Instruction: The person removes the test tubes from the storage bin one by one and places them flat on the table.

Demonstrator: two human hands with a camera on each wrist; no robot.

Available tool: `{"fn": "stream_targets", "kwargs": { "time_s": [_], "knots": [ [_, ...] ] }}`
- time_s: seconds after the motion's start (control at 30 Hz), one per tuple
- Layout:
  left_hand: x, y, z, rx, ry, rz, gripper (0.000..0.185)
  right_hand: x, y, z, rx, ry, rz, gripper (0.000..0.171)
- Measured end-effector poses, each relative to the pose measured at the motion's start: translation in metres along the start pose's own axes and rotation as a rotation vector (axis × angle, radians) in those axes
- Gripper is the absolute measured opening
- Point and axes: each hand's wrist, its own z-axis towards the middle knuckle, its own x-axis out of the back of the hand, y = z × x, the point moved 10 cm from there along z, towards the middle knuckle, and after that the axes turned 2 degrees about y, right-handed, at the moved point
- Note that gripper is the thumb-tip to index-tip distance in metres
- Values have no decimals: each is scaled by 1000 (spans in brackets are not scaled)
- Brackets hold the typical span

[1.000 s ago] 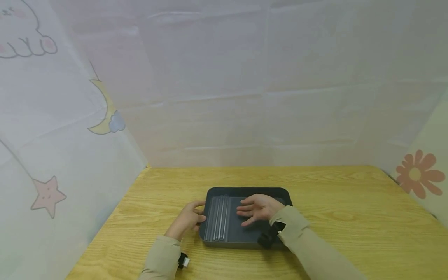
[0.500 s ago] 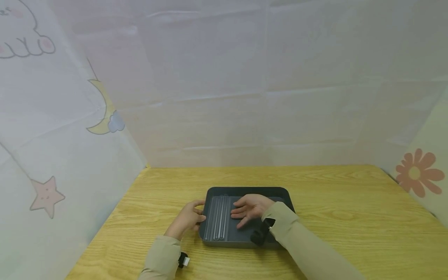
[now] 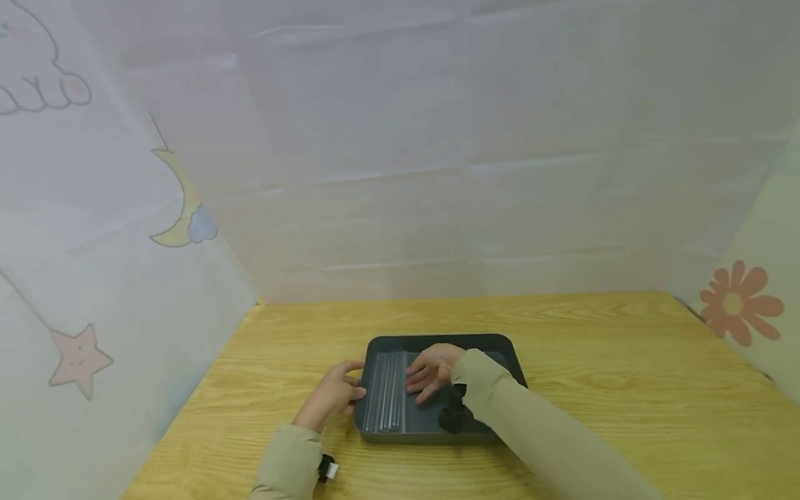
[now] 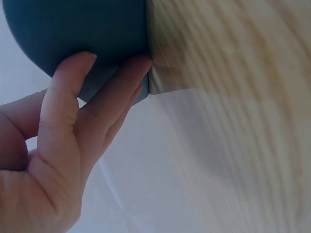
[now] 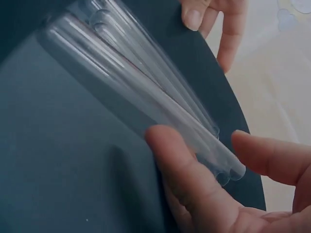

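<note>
Right hand (image 3: 431,370) slid leftward across the tray (image 3: 494,347), fingertips now reaching the glass tubes (image 3: 386,392)

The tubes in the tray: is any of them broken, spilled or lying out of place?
Nothing stands out. The clear tubes lie side by side along the left part of the dark tray, and no crack or spill shows. The right hand reaches to them; the left hand touches the tray's left edge.

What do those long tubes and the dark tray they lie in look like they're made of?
Tubes: clear and glossy, with rounded closed ends and bright highlights; likely glass, though clear plastic is possible.
Tray: dark grey, matte, with rounded moulded corners; probably plastic.
</note>
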Motion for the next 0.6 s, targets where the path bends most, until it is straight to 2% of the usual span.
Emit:
{"fn": "stream_targets", "kwargs": {
  "time_s": [0.3, 0.6],
  "knots": [
    [0, 1, -2, -11, -1, -15, 54, -4, -2, 5, 12, 35, -127, 30],
    [0, 3, -4, -30, -2, -16, 54, -2, -1, 4, 21, 37, -184, 41]
  ]
}}
